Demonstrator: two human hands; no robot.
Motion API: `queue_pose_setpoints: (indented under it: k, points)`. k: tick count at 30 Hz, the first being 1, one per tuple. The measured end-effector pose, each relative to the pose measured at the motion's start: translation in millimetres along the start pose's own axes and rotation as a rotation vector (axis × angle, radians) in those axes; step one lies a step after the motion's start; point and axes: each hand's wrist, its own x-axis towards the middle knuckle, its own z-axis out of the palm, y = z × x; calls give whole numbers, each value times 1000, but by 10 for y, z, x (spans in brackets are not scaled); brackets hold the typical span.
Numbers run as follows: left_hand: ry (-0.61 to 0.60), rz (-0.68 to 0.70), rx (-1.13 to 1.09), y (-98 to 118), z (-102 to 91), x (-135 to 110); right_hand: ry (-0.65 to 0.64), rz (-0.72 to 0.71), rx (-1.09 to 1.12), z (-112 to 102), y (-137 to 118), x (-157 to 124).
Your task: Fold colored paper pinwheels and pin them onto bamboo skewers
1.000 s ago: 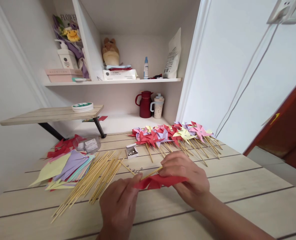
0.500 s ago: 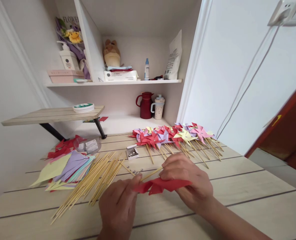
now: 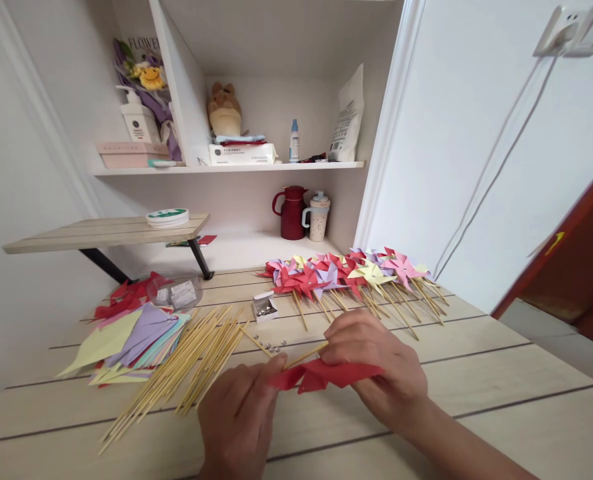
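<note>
Table [image 3: 476, 373] w/ the finished pinwheels [image 3: 346, 270] far right, bamboo sticks [image 3: 186, 363] and paper sheets [image 3: 131, 333] near left. Right hand [image 3: 381, 373] has its fingers closed round the red pinwheel [image 3: 326, 375], which sits just above the table, near middle, btw both hands. Left hand [image 3: 239, 420] fingers are pinched shut on its left tip, right by the stick [image 3: 303, 355]. Imo: clamp the folded points flat w/ the right, line the stick up behind the centre, push the pin straight, not angled. Pin box [image 3: 265, 307] and loose pins [image 3: 275, 347] are just beyond the hands.
</note>
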Motion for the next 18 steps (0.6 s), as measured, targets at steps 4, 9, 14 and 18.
queue_pose_setpoints:
  k: [4, 9, 14, 18]
  points:
    - [8, 8, -7, -4, 7, -24, -8, 0, 2, -7, 10, -19]
    - [24, 17, 1, -6, 12, -17, -20, -8, 14, -10, 18, -32]
    - [59, 32, 17, 20, 0, 32, -20, 6, 20, -5, 18, -26]
    - [43, 44, 24, 24, -5, 37, -18, 19, 20, -4, 19, -31]
